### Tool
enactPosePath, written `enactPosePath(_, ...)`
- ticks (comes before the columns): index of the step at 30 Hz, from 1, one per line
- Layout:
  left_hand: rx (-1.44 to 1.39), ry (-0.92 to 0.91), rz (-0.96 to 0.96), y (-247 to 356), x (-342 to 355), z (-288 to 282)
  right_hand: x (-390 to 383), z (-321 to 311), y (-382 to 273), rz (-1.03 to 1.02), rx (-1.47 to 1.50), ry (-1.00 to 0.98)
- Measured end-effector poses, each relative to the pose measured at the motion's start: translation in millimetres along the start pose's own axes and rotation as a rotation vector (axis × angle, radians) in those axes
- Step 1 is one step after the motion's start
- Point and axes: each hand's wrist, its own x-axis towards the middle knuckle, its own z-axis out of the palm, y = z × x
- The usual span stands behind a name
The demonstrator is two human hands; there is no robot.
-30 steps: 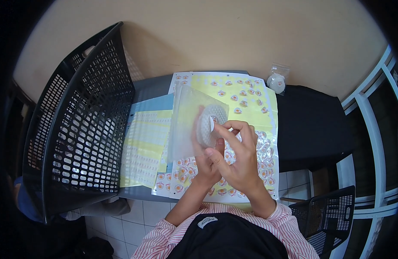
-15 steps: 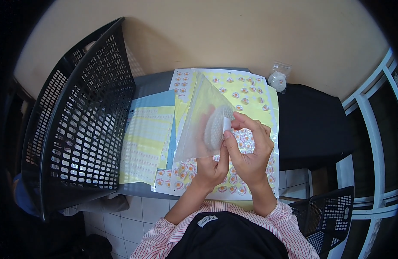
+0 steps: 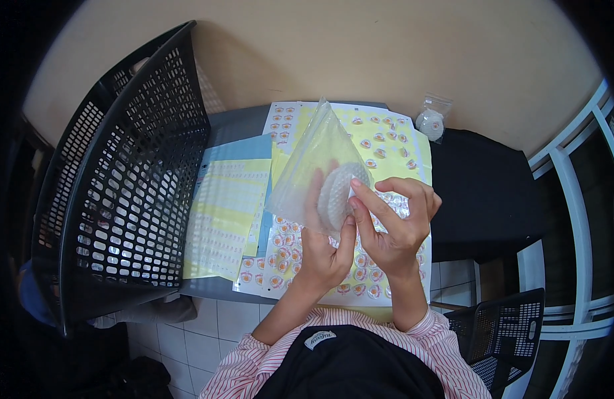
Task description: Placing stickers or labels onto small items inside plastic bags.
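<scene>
My left hand (image 3: 325, 258) grips a clear plastic zip bag (image 3: 296, 183) from below, its fingers showing through the film. Inside the bag sits a rounded white bumpy bundle (image 3: 335, 199), perhaps bubble-wrapped; what is within it is hidden. At the bag's right side, the thumb and index finger of my right hand (image 3: 401, 238) close on a small white label (image 3: 353, 189) against the bag, mostly covered by the fingertips. Beneath both hands lie sheets of round stickers (image 3: 370, 274) with orange centres on yellow and white backing.
A large black perforated basket (image 3: 124, 199) stands at the left. Beside it, yellow sticker sheets (image 3: 220, 219) lie on a blue folder (image 3: 244, 149). Another bagged white bundle (image 3: 431, 122) rests by the wall, near a black-covered surface (image 3: 483, 193). A second black basket (image 3: 506, 332) is lower right.
The bag has tilted more upright, and the bundle's round face has turned into view. My right fingertips have shifted over the label, covering more of it.
</scene>
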Motion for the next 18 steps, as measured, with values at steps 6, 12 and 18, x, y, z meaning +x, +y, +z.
enactPosePath(6, -0.096, 0.008, -0.074, 10, 3, 1, 6, -3, 3, -0.135, -0.036, 0.053)
enactPosePath(12, -0.192, 0.008, -0.174, 12, 3, -2, 8, 0, 7, -0.143, 0.043, -0.027)
enactPosePath(18, -0.245, 0.073, -0.226, 19, 9, -3, 8, -5, 4, -0.037, 0.208, -0.161)
